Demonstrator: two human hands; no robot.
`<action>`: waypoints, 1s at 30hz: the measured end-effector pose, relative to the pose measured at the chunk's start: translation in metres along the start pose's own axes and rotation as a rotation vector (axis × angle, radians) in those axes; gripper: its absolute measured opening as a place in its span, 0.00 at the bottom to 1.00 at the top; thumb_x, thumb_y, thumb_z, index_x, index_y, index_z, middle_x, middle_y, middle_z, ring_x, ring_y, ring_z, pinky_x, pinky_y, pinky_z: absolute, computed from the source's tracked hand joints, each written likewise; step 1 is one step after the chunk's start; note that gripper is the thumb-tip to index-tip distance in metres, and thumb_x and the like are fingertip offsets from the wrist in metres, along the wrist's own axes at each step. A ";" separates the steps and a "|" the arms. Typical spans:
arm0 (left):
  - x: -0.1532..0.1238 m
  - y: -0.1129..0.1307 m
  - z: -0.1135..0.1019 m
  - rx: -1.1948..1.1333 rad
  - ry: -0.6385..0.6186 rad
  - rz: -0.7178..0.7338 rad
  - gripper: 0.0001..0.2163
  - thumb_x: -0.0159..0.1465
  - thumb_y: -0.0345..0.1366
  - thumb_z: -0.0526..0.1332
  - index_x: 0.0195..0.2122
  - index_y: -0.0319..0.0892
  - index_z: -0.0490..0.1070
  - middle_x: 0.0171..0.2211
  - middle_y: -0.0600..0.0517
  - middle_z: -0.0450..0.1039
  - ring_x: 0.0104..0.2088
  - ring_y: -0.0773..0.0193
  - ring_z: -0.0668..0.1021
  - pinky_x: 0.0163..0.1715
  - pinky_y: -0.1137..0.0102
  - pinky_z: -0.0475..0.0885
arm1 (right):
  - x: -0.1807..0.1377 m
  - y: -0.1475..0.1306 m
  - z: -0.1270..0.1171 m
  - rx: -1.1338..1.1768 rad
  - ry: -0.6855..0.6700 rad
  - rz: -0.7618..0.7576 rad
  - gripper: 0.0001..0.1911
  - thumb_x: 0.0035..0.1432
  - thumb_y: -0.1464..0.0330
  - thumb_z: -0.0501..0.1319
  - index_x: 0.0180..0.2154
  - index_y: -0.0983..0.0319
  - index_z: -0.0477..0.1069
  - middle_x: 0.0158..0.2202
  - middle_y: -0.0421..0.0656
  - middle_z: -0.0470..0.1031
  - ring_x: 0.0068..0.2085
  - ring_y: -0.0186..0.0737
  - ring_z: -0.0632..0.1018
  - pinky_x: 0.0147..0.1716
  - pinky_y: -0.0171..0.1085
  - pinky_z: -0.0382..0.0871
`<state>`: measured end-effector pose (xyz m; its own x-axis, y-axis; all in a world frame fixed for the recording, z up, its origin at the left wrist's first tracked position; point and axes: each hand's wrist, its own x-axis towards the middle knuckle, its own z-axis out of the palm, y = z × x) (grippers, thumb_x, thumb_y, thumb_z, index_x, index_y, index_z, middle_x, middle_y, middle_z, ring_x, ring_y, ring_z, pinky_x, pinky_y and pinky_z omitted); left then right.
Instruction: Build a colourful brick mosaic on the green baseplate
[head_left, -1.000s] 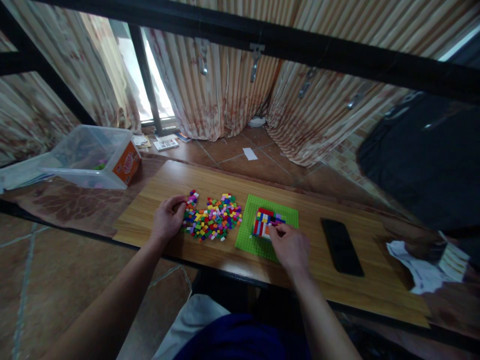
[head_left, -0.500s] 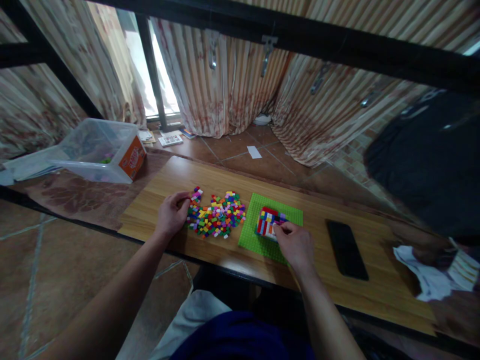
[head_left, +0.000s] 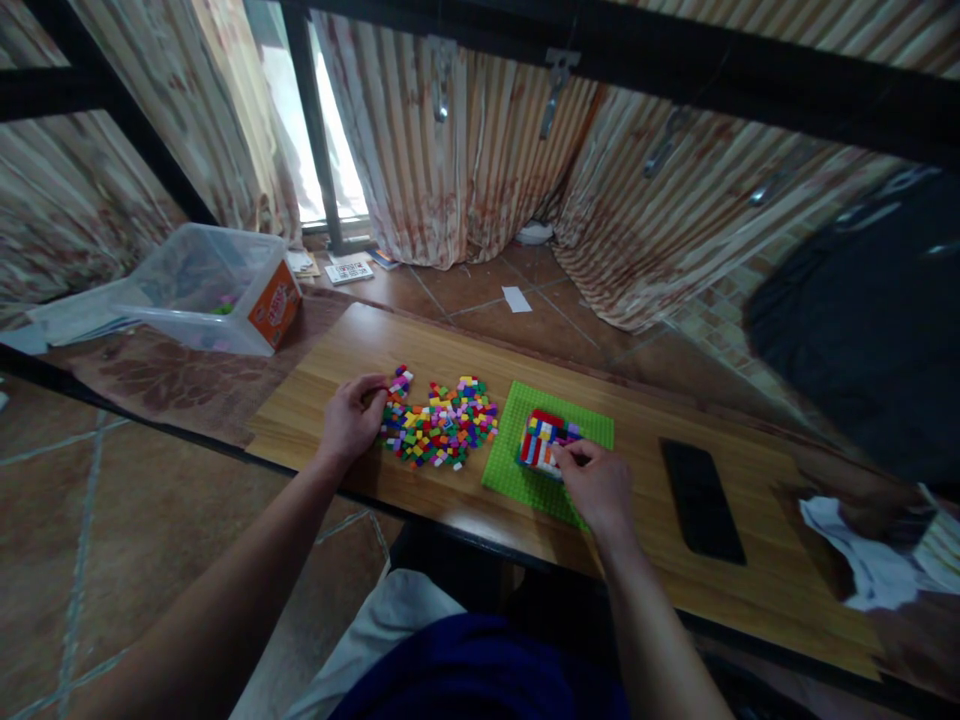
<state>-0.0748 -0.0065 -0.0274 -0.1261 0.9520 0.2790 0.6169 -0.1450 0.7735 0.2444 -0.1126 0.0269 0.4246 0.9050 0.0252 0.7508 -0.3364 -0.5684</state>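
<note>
Work point unchanged: right hand (head_left: 602, 490), fingers pinched, stays at block assembly (head_left: 541, 441); left hand (head_left: 349, 422), fingers curled, beside brick pile (head_left: 442, 428); grips indeterminable.

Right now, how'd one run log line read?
left hand: at loose toy bricks; right hand: at brick build; brick build: on green baseplate; smartphone: right of baseplate

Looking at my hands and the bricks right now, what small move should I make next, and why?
I'd probably press gently down with the right hand, since it seems to touch the right side of the brick block on the green baseplate. Whether it pinches a single brick is hidden. The left hand is at the loose brick pile, so it can wait.
</note>
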 end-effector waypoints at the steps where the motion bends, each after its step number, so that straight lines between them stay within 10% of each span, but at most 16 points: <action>1: 0.000 0.000 0.000 -0.002 -0.001 0.001 0.12 0.59 0.39 0.58 0.40 0.43 0.76 0.41 0.48 0.78 0.43 0.58 0.78 0.48 0.64 0.71 | 0.000 0.000 0.000 -0.001 0.004 -0.001 0.18 0.54 0.55 0.57 0.27 0.61 0.77 0.27 0.46 0.79 0.29 0.44 0.76 0.29 0.38 0.60; 30: 0.000 0.000 -0.001 0.008 -0.019 0.011 0.12 0.59 0.39 0.58 0.41 0.43 0.76 0.41 0.48 0.78 0.43 0.57 0.77 0.48 0.63 0.71 | -0.005 0.003 0.004 0.114 0.027 -0.020 0.19 0.55 0.54 0.56 0.28 0.61 0.75 0.27 0.46 0.78 0.28 0.43 0.76 0.29 0.38 0.61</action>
<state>-0.0759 -0.0066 -0.0270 -0.1051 0.9552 0.2766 0.6246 -0.1531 0.7658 0.2425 -0.1175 0.0218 0.4246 0.9035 0.0583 0.6973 -0.2853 -0.6576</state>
